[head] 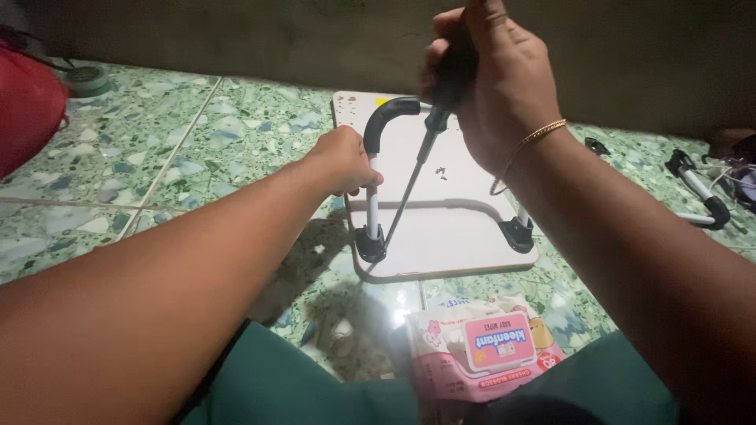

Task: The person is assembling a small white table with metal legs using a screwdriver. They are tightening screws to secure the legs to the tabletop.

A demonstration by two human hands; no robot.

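A small white folding table (453, 236) lies upside down on the floor. Its U-shaped leg (372, 206), white tube with black corner pieces, stands up from black brackets (369, 244). My left hand (340, 160) grips the upright tube of that leg on the left side. My right hand (492, 83) is closed around the black handle of a long screwdriver (416, 167). The shaft slants down to the left, its tip at the left bracket. A thin gold bangle sits on my right wrist.
A pink pack of wet wipes (482, 350) lies on the green speckled tile floor near my lap. Another detached table leg (699, 193) lies at the right. A red object (27, 118) sits at the left edge, a dark wall behind.
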